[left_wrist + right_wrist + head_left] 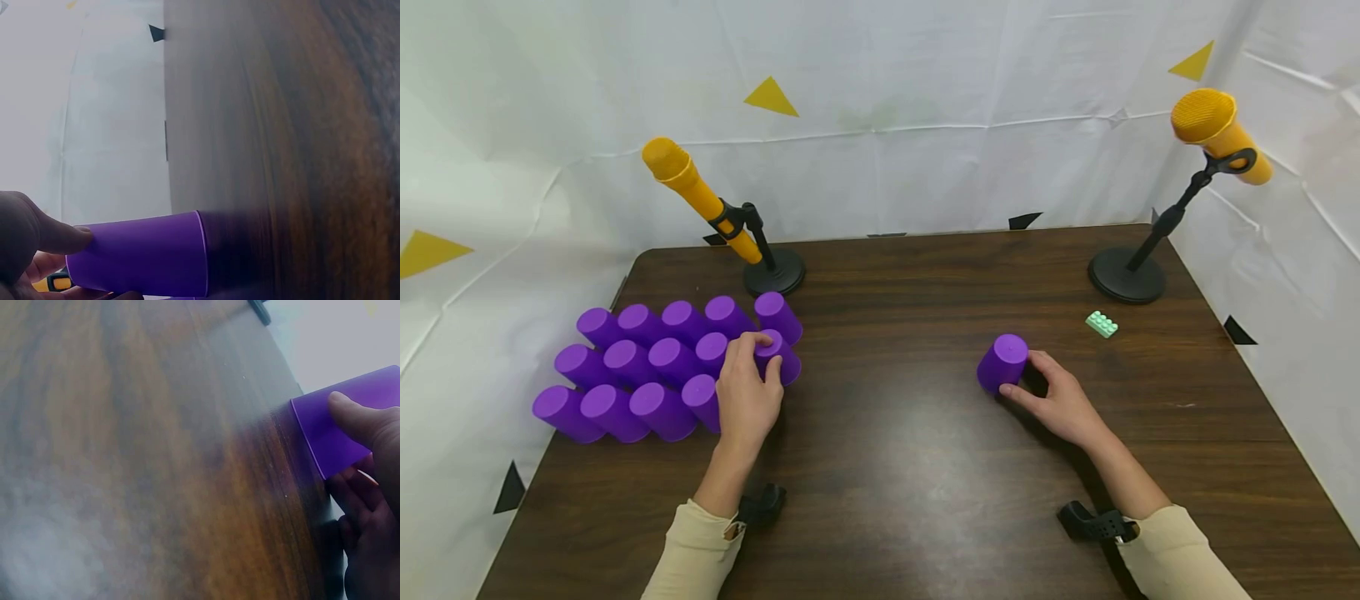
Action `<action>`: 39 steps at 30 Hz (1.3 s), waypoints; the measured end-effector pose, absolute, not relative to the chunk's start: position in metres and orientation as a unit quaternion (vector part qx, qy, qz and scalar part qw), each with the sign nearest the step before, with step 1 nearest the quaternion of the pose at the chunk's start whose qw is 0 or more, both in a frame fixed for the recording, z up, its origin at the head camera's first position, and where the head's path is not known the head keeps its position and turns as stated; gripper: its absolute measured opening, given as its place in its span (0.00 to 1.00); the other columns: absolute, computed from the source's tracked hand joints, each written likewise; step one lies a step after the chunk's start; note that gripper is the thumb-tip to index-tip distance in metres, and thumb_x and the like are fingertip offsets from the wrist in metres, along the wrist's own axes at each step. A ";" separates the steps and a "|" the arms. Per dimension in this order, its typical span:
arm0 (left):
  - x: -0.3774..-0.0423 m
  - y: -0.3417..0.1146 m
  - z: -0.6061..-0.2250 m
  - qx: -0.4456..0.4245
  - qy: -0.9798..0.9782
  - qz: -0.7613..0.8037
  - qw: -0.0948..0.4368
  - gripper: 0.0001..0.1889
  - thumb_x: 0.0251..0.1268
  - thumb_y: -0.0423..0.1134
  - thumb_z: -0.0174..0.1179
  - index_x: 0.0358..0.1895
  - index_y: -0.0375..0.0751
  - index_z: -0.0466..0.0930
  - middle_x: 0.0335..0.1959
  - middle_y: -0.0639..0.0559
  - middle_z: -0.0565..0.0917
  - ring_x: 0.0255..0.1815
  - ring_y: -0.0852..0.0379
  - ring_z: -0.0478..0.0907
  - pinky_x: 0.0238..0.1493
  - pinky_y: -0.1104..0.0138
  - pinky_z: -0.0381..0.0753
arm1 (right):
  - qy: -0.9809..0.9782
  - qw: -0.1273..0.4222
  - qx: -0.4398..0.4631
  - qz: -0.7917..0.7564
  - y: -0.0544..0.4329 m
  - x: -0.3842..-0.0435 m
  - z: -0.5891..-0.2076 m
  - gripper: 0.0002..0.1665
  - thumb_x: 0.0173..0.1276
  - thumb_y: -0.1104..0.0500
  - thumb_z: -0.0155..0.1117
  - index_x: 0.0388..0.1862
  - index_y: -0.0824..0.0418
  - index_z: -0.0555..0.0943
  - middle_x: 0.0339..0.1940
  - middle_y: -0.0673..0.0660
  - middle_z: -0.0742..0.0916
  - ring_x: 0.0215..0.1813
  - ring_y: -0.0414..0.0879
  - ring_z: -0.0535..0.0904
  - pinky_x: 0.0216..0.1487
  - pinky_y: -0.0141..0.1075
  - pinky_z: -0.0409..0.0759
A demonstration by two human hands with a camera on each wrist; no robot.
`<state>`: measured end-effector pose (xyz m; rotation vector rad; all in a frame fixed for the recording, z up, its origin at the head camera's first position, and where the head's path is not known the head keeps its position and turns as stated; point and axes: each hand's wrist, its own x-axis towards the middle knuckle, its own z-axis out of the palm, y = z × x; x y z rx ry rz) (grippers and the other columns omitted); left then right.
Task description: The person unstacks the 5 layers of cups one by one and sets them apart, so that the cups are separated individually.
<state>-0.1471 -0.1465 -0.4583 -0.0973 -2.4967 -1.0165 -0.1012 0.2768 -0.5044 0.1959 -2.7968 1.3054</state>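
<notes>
My left hand (pixel 750 392) grips an upside-down purple cup (pixel 781 360) at the right end of the middle row of a block of cups. In the left wrist view, the thumb lies near the narrow end of this cup (pixel 144 256), and the fingers go round its far side. On the right half of the table, my right hand (pixel 1060 400) holds a single upside-down purple cup (pixel 1004 362) between thumb and fingers. The right wrist view shows the thumb on the side of that cup (pixel 331 434), with its wide rim at the tabletop.
Several more upside-down purple cups (pixel 662 408) stand in three rows on the left of the brown table (pixel 895 450). Yellow microphones on black stands rise at the back left (pixel 700 200) and back right (pixel 1217 129). A mint-green toy brick (pixel 1102 324) lies beyond my right hand.
</notes>
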 end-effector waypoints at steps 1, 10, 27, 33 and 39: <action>-0.147 -0.147 -0.458 -0.035 -0.903 -0.367 0.219 0.12 0.61 0.29 0.65 0.47 0.40 0.77 0.48 0.43 0.79 0.53 0.44 0.76 0.48 0.45 0.73 | -0.904 0.024 0.063 0.421 0.277 -0.101 -0.504 0.35 0.64 0.51 0.72 0.65 0.65 0.72 0.59 0.65 0.79 0.67 0.63 0.69 0.66 0.62 0.61; -0.148 -0.150 -0.458 -0.034 -0.909 -0.355 0.217 0.12 0.61 0.28 0.64 0.47 0.40 0.77 0.50 0.42 0.78 0.54 0.42 0.76 0.48 0.44 0.73 | -0.905 0.027 0.066 0.420 0.277 -0.101 -0.505 0.35 0.64 0.51 0.72 0.65 0.65 0.72 0.59 0.65 0.79 0.67 0.63 0.69 0.66 0.62 0.61; -0.149 -0.157 -0.451 -0.047 -0.916 -0.340 0.209 0.10 0.61 0.29 0.65 0.45 0.40 0.80 0.51 0.41 0.79 0.52 0.41 0.78 0.44 0.44 0.75 | -0.908 0.039 0.070 0.410 0.260 -0.103 -0.489 0.34 0.62 0.52 0.73 0.62 0.67 0.75 0.58 0.65 0.80 0.64 0.62 0.73 0.65 0.60 0.65; -0.149 -0.157 -0.451 -0.051 -0.915 -0.338 0.213 0.10 0.61 0.30 0.65 0.45 0.40 0.80 0.52 0.42 0.79 0.52 0.41 0.78 0.43 0.43 0.75 | -0.899 0.044 0.113 0.421 0.225 -0.119 -0.480 0.30 0.60 0.53 0.75 0.58 0.65 0.78 0.55 0.61 0.83 0.60 0.57 0.76 0.62 0.55 0.71; -0.149 -0.157 -0.452 -0.052 -0.918 -0.331 0.210 0.10 0.62 0.30 0.65 0.45 0.40 0.79 0.51 0.42 0.79 0.50 0.41 0.79 0.42 0.43 0.75 | -0.881 0.045 0.159 0.444 0.178 -0.149 -0.483 0.29 0.59 0.55 0.76 0.57 0.65 0.79 0.53 0.59 0.84 0.57 0.53 0.79 0.61 0.50 0.74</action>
